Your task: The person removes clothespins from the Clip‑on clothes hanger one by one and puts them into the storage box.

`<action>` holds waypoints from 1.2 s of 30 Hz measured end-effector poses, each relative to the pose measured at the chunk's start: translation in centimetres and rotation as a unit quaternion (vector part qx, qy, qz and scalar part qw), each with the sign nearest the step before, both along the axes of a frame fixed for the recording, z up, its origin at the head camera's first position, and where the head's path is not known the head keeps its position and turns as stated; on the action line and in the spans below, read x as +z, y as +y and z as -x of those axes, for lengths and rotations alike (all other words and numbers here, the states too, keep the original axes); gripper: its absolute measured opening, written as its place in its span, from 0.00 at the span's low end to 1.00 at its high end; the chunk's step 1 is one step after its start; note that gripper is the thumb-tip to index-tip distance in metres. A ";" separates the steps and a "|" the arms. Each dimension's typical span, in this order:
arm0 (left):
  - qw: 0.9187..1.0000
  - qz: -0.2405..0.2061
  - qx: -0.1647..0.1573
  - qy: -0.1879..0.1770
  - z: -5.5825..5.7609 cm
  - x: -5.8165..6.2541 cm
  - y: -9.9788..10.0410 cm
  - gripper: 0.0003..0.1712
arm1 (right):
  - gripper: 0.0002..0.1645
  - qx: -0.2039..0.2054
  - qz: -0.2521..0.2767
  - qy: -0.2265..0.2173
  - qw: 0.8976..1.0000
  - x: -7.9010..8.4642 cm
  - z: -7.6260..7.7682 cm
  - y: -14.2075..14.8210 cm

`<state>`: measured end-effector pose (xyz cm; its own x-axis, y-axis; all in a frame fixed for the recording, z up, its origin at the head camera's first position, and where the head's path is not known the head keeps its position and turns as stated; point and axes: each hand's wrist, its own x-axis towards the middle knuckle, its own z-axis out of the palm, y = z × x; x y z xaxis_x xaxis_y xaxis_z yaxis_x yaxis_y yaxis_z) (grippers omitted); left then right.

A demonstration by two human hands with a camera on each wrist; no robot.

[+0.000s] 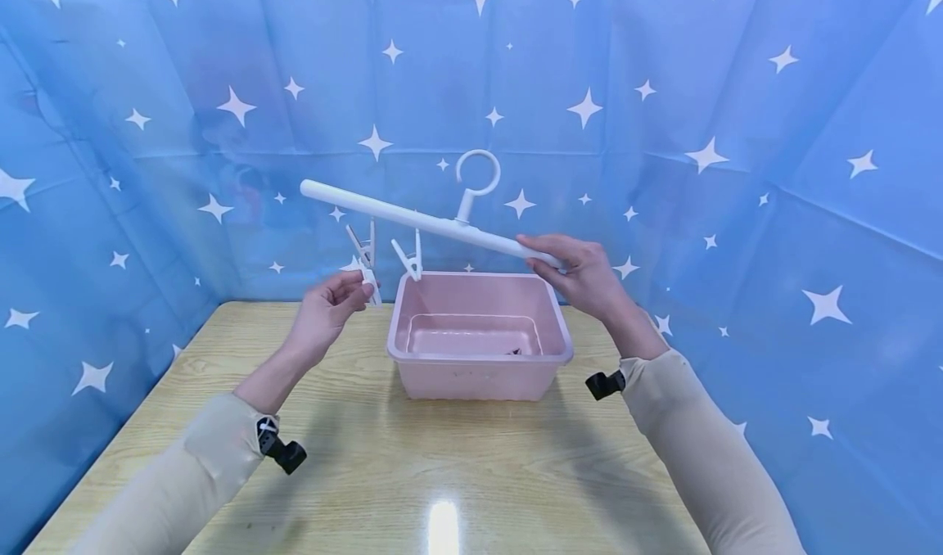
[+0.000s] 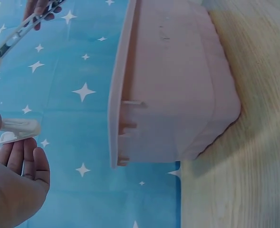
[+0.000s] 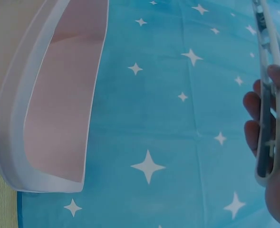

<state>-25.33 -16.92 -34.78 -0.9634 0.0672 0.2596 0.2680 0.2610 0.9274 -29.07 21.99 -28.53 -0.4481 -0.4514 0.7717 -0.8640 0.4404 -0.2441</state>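
In the head view a white clip hanger with a ring-shaped hook is held up at a slant above a pink basin, its left end higher. My right hand grips the lower right end of its bar; the right wrist view shows fingers and thumb around the hollow white bar. Two white clips hang below the bar, a left clip and a middle clip. My left hand pinches a white clip just under the left one; whether those two are joined cannot be told.
The pink basin stands on a wooden table, below and between my hands. A small dark mark or bit shows on its inner floor. A blue curtain with white stars surrounds the table at the back and sides.
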 end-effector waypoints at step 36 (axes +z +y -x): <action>0.991 0.083 -0.072 -0.070 1.3 -2.1 3.5 0.21 | 0.28 -0.002 -0.007 -0.004 1.000 -0.2 -0.3 0.7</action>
<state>-26.60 -13.45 -36.90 -0.9664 0.2376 0.0976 0.1853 0.3820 0.9054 -28.72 22.73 -28.72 -0.4566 -0.4598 0.7616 -0.8601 0.4471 -0.2457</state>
